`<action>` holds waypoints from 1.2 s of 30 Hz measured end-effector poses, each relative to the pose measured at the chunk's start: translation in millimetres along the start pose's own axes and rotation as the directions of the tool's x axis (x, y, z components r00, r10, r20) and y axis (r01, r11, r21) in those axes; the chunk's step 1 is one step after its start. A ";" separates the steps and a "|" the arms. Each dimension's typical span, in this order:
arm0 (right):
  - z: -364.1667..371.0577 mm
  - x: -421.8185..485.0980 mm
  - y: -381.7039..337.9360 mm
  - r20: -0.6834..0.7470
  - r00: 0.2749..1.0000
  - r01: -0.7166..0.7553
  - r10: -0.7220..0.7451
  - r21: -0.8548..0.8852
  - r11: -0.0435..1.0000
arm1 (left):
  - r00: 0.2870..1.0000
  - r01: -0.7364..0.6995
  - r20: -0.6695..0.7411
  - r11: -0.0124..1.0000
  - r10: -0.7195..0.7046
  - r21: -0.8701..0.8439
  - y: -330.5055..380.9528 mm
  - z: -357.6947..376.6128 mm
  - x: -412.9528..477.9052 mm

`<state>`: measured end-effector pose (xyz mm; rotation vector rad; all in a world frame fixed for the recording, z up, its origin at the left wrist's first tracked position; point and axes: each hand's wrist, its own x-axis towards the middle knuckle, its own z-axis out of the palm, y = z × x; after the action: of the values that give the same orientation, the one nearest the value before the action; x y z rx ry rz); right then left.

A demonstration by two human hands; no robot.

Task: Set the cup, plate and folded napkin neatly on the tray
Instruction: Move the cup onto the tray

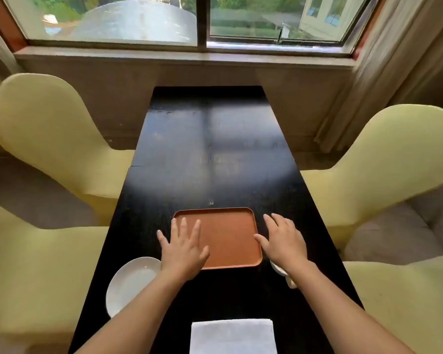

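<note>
No writing shows anywhere. The white plate [129,283] lies bare, just beside the left hand's [183,247] wrist; that hand spreads flat, holding nothing, over the tray's [228,233] left edge. The tray holds nothing. The right hand [283,242], fingers spread and holding nothing, is at the tray's right edge, its wrist hiding most of a white cup [279,270]. The folded napkin [232,336] lies nearer the person, between the forearms.

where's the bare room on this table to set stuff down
The far stretch of the black table, from the tray to the window, is bare. So is the tray's middle, between the left hand and right hand. The near end is crowded: white plate left, folded napkin at the front edge.
</note>
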<state>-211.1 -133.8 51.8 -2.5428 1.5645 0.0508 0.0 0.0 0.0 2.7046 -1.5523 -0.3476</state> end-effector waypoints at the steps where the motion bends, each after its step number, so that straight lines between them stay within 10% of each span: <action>1: 3.4 -3.1 5.2 0.039 0.998 -0.042 0.042 -0.001 0.999 | 0.999 0.013 0.048 1.000 -0.014 0.013 -0.9 6.5 -0.1; 10: 50.9 -33.4 54.2 0.066 0.938 -0.345 0.339 0.116 0.932 | 0.986 0.080 0.147 0.997 -0.080 0.006 -17.2 61.0 9.7; 20: 86.6 -35.6 63.1 0.167 0.694 -0.681 0.700 0.465 0.565 | 0.952 0.220 0.236 0.971 -0.193 -0.096 -29.7 89.5 16.7; 27: 102.8 -40.0 68.8 0.314 0.656 -0.703 0.686 0.586 0.404 | 0.946 0.250 0.265 0.943 -0.188 -0.221 -32.8 93.9 11.7; 36: 109.9 -47.1 73.8 0.285 0.665 -0.707 0.691 0.540 0.457 | 0.950 0.258 0.248 0.922 -0.188 -0.288 -29.9 90.1 9.5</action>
<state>-292.3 -108.4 -60.0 -1.2641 2.0773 -0.2900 12.7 16.7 -93.1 2.6537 -1.0977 -0.8437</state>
